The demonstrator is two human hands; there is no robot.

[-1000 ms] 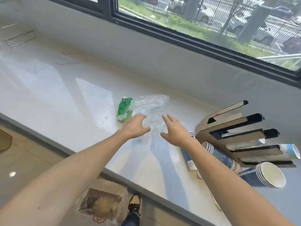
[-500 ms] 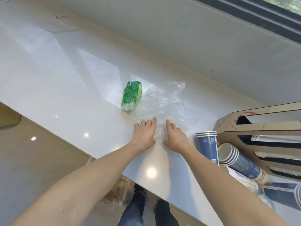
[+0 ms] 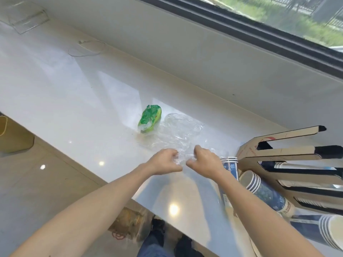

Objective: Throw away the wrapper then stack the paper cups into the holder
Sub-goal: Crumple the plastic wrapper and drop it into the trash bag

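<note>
On the white surface (image 3: 78,101) below the window, your two hands close on the near edge of the clear plastic wrapper (image 3: 178,132), the left hand (image 3: 164,161) and right hand (image 3: 204,160) side by side, each with fingers curled and pinching the film between them. Gripping it at two points looks like the way to gather a limp, sprawling sheet into one bundle before it goes in the bin. The wrapper is thin, crinkled and transparent, catching glints of window light; most of it lies spread flat beyond your knuckles. Touching or just beside its far edge sits a crumpled green packet (image 3: 149,120); whether that is part of the same rubbish is hard to tell. To your right, blue paper cups (image 3: 267,193) lie tipped in nested stacks, with one short stack (image 3: 230,167) standing right by your right wrist. Behind them the cardboard holder (image 3: 282,154) rests on its side, its slots seemingly holding a few cups already. Below the surface edge, a bagged bin or sack (image 3: 128,222) shows near your feet.
</note>
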